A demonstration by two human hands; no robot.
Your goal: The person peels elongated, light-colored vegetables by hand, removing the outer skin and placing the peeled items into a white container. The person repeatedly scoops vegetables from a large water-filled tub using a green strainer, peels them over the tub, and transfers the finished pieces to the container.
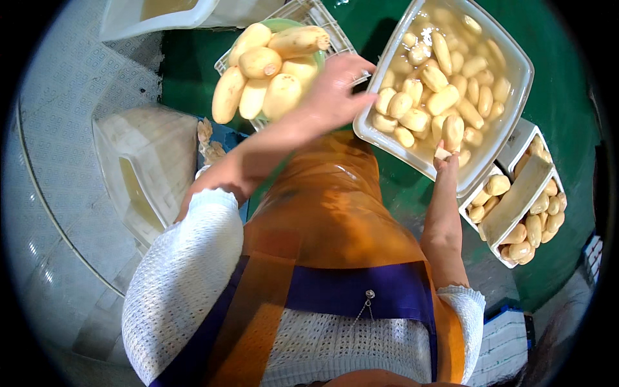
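Observation:
In the head view a white plastic tub [363,126] holds cloudy water and many peeled lotus root segments [443,99]. My right hand [446,162] reaches over its near edge and grips a lotus root segment [453,131] at its lower end. A small pale piece [442,153] shows at the fingers; what it is I cannot tell. Blurred by motion, my left hand [346,89] is beside the tub's left rim, thumb and fingers apart, with nothing seen in it. Behind that forearm, large lotus root segments [260,63] are heaped in a green basin [281,23].
The basin rests on a white plastic crate [333,29]. At right, white containers [517,208] hold more lotus root. To the left are a white bin [145,164] and a hose [48,208]; another white tub [203,14] is at the top. An orange apron [333,208] covers my front.

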